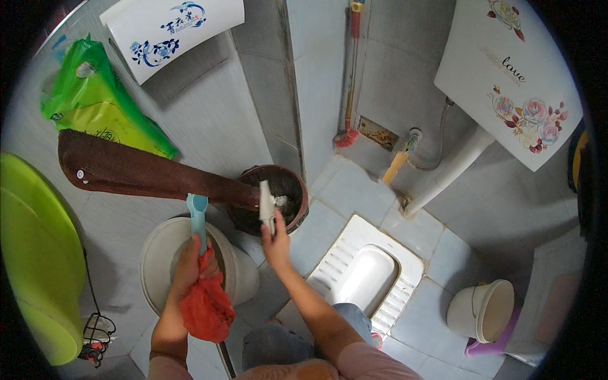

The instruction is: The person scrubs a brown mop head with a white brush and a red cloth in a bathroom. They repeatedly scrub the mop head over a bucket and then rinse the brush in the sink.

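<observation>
My left hand (pixel 190 269) is closed around a red cloth (pixel 208 307) and a light blue plastic handle (pixel 198 218) that sticks up from the fist. That fist is above a large whitish bucket (pixel 244 275). In my right hand (pixel 277 244) is a flat, pale grey-beige tool (pixel 265 201), gripped at its lower end; its exact kind is unclear. The tool is over the brown waste bin (pixel 303 204), which has whitish scraps inside. A long dark brown fabric-like piece (pixel 145 174) stretches from the left wall side to the bin, its end beside the tool.
Ahead and right lies a white squat toilet (pixel 364 278). A small cream bucket (pixel 468 310) stands far right. A white cistern (pixel 506 82) and pipe (pixel 449 171) are on the wall, near a long-handled brush (pixel 349 82). Left are a green basin (pixel 38 253) and green package (pixel 101 101).
</observation>
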A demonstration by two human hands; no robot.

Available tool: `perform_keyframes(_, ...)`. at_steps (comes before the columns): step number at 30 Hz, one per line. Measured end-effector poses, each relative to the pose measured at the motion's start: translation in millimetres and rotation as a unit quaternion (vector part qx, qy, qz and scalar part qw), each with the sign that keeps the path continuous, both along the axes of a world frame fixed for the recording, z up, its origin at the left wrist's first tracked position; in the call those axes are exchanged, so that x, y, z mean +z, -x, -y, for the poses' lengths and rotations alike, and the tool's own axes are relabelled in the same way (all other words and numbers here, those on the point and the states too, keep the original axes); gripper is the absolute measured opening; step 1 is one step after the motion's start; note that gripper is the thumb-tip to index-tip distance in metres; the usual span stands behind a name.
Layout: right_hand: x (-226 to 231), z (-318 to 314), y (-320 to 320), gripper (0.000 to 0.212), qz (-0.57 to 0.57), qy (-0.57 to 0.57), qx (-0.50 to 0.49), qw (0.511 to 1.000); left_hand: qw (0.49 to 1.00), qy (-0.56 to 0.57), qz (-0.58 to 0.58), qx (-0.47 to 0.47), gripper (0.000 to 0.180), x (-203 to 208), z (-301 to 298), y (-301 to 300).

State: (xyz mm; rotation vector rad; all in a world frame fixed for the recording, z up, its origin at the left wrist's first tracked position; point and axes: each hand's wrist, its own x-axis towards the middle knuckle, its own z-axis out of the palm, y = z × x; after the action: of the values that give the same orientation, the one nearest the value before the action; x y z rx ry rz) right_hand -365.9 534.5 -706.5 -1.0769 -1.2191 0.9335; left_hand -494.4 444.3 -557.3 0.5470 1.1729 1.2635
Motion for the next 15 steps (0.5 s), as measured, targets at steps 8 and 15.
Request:
perform_keyframes(8, 28.5, 13.4, -4.6, 0.05, -0.004, -0.002, 0.082, 0.997, 0.999, 0.009, 0.03, 0.016, 0.035, 1.5, 11.0, 2.8)
perform_keyframes(15, 61.3, 8.8, -10.4, 0.048, 0.009, -0.138, 0.07, 0.988, 1.0, 0.02, 0.006, 0.013, 0.033, 2.9, 10.4, 4.0)
